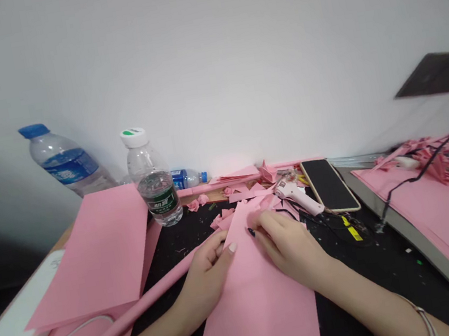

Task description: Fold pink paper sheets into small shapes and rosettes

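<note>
While hands press pink paper, capped water bottles, one tilted

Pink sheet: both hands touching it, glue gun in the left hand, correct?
No: the left hand holds no glue gun. The glue gun lies beyond the right hand, not in either hand, as the head view shows. Both hands do touch the pink sheet, as you said.
</note>
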{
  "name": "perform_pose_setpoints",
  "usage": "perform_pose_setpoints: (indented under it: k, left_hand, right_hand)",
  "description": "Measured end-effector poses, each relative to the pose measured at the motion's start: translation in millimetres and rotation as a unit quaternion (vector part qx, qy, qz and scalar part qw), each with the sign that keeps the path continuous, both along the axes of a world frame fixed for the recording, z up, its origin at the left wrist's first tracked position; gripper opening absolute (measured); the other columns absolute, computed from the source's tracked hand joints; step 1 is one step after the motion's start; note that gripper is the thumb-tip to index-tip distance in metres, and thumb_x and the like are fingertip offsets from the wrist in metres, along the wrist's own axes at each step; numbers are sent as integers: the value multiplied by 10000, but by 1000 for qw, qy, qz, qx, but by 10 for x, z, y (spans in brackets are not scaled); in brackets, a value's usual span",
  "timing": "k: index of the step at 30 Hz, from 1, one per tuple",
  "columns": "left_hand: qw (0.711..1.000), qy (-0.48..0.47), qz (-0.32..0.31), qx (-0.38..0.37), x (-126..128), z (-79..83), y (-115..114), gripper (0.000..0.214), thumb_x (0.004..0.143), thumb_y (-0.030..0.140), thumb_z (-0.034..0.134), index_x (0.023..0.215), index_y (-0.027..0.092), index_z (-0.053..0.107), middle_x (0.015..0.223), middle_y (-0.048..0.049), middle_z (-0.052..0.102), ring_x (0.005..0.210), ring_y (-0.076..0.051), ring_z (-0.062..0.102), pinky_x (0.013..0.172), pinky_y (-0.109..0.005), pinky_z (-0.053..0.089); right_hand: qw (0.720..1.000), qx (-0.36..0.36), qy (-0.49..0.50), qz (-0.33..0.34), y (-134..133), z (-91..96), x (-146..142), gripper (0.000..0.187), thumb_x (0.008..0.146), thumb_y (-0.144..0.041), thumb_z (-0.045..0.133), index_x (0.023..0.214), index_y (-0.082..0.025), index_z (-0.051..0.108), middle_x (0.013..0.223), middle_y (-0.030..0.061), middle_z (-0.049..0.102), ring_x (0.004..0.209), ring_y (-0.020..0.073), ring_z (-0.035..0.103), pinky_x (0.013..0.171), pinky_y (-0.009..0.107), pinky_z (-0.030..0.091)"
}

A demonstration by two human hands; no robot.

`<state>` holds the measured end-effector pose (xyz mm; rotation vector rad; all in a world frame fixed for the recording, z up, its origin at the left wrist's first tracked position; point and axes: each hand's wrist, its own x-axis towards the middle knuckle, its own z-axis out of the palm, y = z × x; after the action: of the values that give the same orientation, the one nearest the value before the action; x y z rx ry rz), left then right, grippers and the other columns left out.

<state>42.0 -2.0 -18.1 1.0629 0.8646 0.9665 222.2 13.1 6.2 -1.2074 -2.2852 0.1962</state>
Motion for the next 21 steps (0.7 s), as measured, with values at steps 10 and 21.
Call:
perform_pose_setpoints:
  k: [10,21]
  left_hand:
    - [991,-87,46,-90,-40,67,60,365,833,312,570,1180,198,555,1079,-83,646,850,-199,626,755,-303,472]
    - [999,24,-37,20,27,-30,-59,298,882,308,498,1149,188,554,1033,-48,621,832,-161,553,746,-272,430]
  right_hand:
    - [992,90,67,-63,-24,86,203,92,854,-131,428,865,-167,513,750,36,570,665,152,524,593,248,363]
    - [988,-77,-132,-8,-78,32,5,121,887,-160,356,896,-167,477,748,37,595,648,183,555,551,260,334]
